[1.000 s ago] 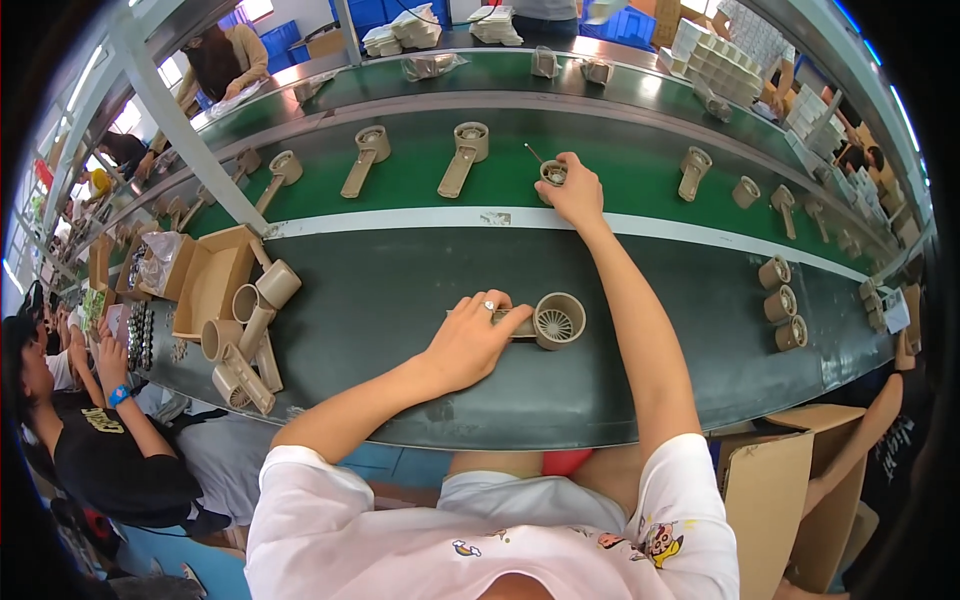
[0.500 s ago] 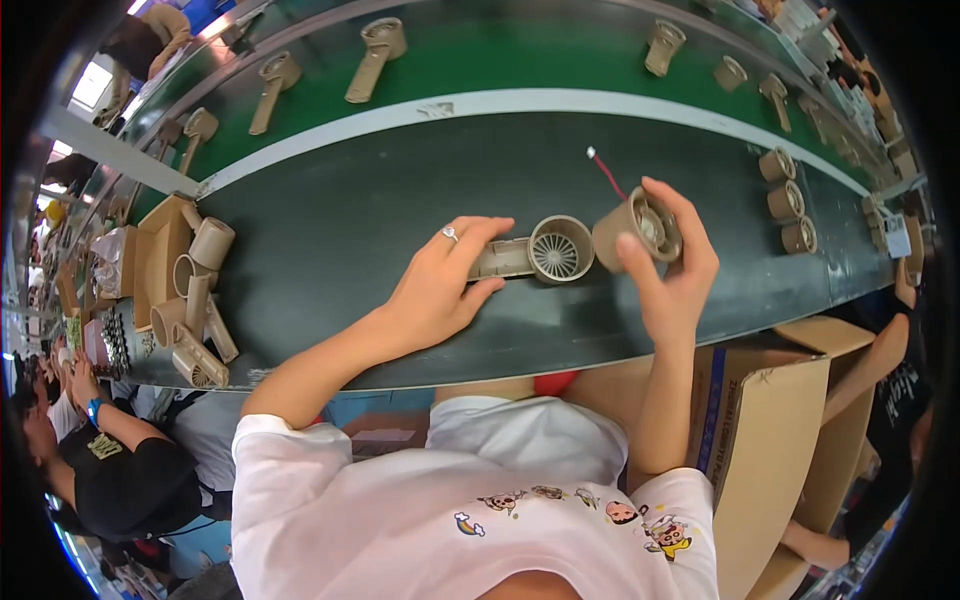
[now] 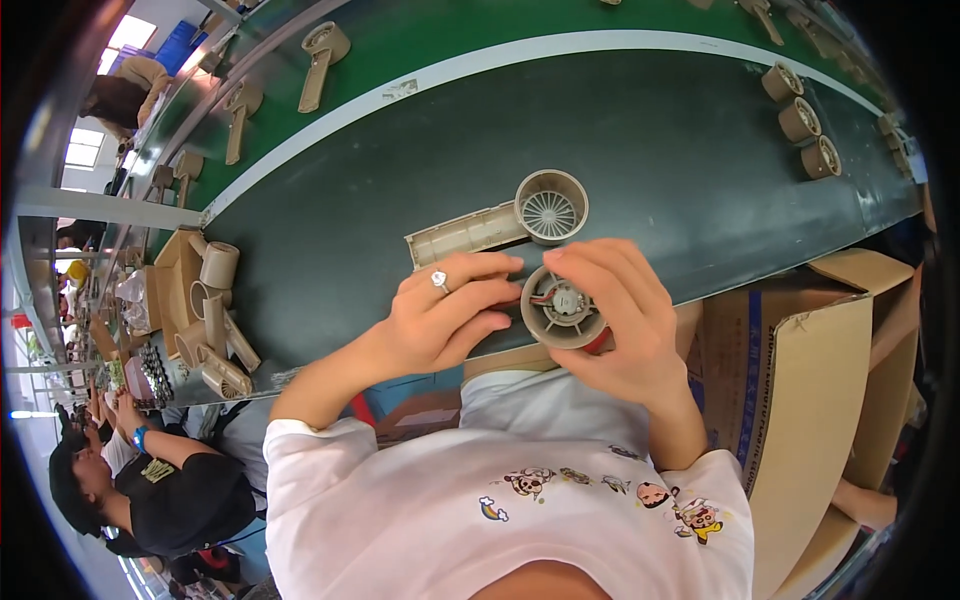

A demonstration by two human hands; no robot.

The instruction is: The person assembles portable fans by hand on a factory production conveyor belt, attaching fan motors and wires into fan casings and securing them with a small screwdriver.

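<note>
My right hand (image 3: 625,325) grips a round beige motor housing (image 3: 535,325) at the table's front edge, its open face turned up. Inside it a small motor with a spoked hub (image 3: 566,302) shows. A thin red wire (image 3: 538,298) runs out over the housing's left side toward my left hand (image 3: 445,310). The left fingers are bent and seem to pinch that wire, whose end they hide. Just beyond both hands lies a beige half-shell with a long handle (image 3: 465,235) and a round grille cup (image 3: 552,207), touched by neither hand.
Several beige housings and handle shells lie beside a cardboard tray (image 3: 178,275) on the left. Three round housings (image 3: 800,120) stand in a row at the far right. Beyond the white rail (image 3: 450,72), a green belt (image 3: 400,35) carries more parts. A large open carton (image 3: 800,400) stands at right.
My right hand has brought the motor housing left and nearer to me. The left hand has let go of the handle shell and come to the housing's wire. My view has shifted.
</note>
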